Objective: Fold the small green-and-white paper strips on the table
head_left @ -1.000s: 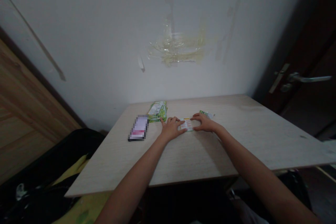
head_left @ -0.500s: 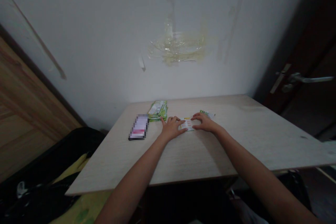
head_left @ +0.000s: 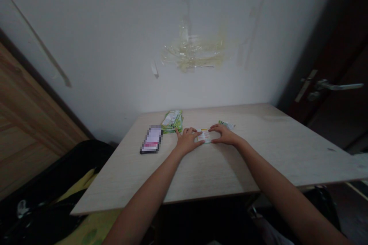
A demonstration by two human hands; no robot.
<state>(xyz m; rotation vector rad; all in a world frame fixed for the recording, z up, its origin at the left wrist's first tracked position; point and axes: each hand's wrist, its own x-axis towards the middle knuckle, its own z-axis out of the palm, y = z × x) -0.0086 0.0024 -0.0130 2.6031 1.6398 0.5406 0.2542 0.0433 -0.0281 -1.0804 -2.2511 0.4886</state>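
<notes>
A small flat printed sheet (head_left: pixel 204 136), white with a yellow strip and lines of print, lies on the table between my hands; whether it is paper or a packet I cannot tell. My left hand (head_left: pixel 187 141) rests spread over its left edge, with thumb and forefinger apart. At the right edge, my right hand (head_left: pixel 225 135) curves with thumb and fingers apart, their tips touching or close to the sheet. A stack of green-and-white packets (head_left: pixel 173 121) sits just beyond my left hand. Behind my right hand, a green-and-white packet (head_left: pixel 227 124) is partly hidden.
A phone (head_left: pixel 151 139) with a blurred-out screen lies left of my left hand. The pale wooden table (head_left: pixel 207 176) meets a wall (head_left: pixel 120 46) patched with clear tape (head_left: pixel 198 54). To the right is a dark door with a metal handle (head_left: pixel 339 86).
My right fingers have shifted very slightly off the sheet, showing a little more of its right side. The left hand stays in place. The view has moved slightly.
</notes>
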